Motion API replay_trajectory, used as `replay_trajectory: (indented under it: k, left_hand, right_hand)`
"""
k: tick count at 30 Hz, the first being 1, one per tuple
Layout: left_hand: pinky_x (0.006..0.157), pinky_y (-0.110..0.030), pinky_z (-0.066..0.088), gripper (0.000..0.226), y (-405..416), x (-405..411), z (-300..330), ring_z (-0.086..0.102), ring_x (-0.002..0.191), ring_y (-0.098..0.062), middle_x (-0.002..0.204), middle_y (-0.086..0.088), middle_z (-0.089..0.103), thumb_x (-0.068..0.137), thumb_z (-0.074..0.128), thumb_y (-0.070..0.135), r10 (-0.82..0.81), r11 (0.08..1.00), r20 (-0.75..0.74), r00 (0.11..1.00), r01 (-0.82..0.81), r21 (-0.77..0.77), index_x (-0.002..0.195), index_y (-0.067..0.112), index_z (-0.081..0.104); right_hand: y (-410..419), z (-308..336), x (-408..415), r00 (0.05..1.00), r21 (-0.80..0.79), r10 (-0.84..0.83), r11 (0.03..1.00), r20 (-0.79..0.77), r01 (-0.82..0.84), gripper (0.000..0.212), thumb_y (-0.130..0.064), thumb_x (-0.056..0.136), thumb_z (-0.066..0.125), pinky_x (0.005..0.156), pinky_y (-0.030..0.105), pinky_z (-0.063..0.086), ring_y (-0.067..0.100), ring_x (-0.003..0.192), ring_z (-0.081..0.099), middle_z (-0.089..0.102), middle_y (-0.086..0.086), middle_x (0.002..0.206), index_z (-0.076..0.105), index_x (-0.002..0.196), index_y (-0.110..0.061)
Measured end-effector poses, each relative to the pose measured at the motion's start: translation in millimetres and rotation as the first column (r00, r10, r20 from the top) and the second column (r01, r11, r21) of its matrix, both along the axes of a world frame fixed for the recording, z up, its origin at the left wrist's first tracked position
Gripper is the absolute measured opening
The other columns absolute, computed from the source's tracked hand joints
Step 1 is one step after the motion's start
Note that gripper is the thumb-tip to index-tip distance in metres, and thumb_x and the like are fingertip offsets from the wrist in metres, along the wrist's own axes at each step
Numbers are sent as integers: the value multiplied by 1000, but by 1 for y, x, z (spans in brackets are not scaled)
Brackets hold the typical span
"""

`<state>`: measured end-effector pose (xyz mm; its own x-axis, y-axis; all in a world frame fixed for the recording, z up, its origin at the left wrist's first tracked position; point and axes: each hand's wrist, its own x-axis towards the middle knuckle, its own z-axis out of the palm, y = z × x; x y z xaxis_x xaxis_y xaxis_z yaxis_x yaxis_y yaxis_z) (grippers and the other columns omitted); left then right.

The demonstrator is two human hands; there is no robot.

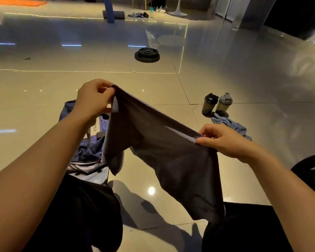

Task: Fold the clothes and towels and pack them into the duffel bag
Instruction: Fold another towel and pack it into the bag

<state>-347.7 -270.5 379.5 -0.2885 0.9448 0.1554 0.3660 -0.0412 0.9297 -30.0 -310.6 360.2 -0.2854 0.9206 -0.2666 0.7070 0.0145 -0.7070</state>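
A dark grey towel hangs in the air between my hands, stretched along its top edge and drooping down to my lap. My left hand pinches its upper left corner. My right hand pinches the top edge at the right, lower than the left. Behind the towel and my left forearm lies the blue duffel bag on the floor, its opening partly hidden. A crumpled light blue cloth lies on the floor to the right.
Two shaker bottles stand on the tiled floor beside the blue cloth. A black weight plate lies farther out. Another dark plate shows at the right edge. My legs in black shorts fill the bottom.
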Motion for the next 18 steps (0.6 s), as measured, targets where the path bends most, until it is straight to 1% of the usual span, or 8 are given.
replay_trajectory:
  k: [3, 4, 6, 8, 9, 11, 14, 18]
  left_hand:
    - [62, -27, 54, 11, -4, 22, -7, 62, 76, -17, 89, 4, 62, 93, 60, 15, -162, 985, -159, 974, 150, -83, 101, 21, 64]
    - [70, -31, 55, 11, -7, 31, -10, 63, 81, -18, 93, 5, 64, 91, 64, 19, -264, 962, -257, 930, 236, -134, 99, 26, 64]
    - [82, -27, 49, 28, -17, 52, -15, 61, 96, -13, 110, 8, 62, 85, 71, 27, -455, 890, -385, 803, 397, -224, 112, 30, 61]
    - [87, -19, 42, 46, -26, 73, -20, 54, 108, -6, 118, 13, 56, 82, 74, 31, -608, 794, -354, 711, 539, -282, 124, 31, 56]
    - [86, -15, 41, 44, -28, 82, -22, 52, 110, -4, 117, 15, 57, 81, 75, 31, -656, 755, -330, 679, 584, -297, 122, 29, 58]
    - [83, -11, 42, 26, -30, 95, -28, 55, 107, -5, 110, 11, 63, 82, 74, 30, -673, 739, -295, 678, 596, -315, 106, 21, 66]
    - [82, -31, 50, 14, -28, 100, -27, 64, 96, -16, 100, 0, 69, 86, 69, 31, -599, 795, -246, 762, 527, -300, 90, 18, 63]
    - [68, -25, 56, 9, -27, 93, -11, 63, 79, -9, 90, 2, 68, 90, 65, 27, -627, 774, -189, 756, 575, -266, 87, 23, 57]
  right_hand:
    - [-1, 0, -4, 1000, 80, -19, 997, -4, 19, 3, -34, 92, 58, 88, 41, 55, 19, 97, 59, 61, -2, 98, 61, 94, -34]
    - [-3, 2, -7, 1000, 118, -7, 993, -15, 9, 4, -35, 92, 58, 87, 41, 55, 17, 96, 59, 61, -4, 99, 61, 93, -38]
    - [-7, 8, -16, 999, 218, 22, 976, -31, -15, 9, -35, 91, 61, 85, 39, 55, 14, 93, 58, 62, -8, 98, 61, 89, -44]
    - [-11, 14, -27, 998, 323, 45, 946, -41, -29, 15, -32, 89, 64, 83, 35, 55, 11, 90, 58, 62, -12, 93, 59, 85, -46]
    - [-13, 16, -32, 998, 365, 53, 930, -43, -34, 15, -31, 88, 65, 81, 34, 54, 10, 88, 57, 62, -12, 90, 60, 84, -44]
    - [-15, 18, -39, 997, 425, 64, 904, -31, -44, 12, -30, 85, 68, 80, 34, 53, 9, 84, 57, 64, -11, 86, 62, 82, -39]
    - [-13, 17, -40, 999, 460, 25, 888, -27, -10, 8, -34, 84, 68, 76, 33, 53, 9, 81, 57, 61, -12, 82, 61, 82, -35]
    - [-9, 14, -24, 999, 310, -5, 951, -35, 15, 11, -34, 86, 66, 81, 39, 57, 14, 86, 59, 62, -11, 87, 59, 80, -40]
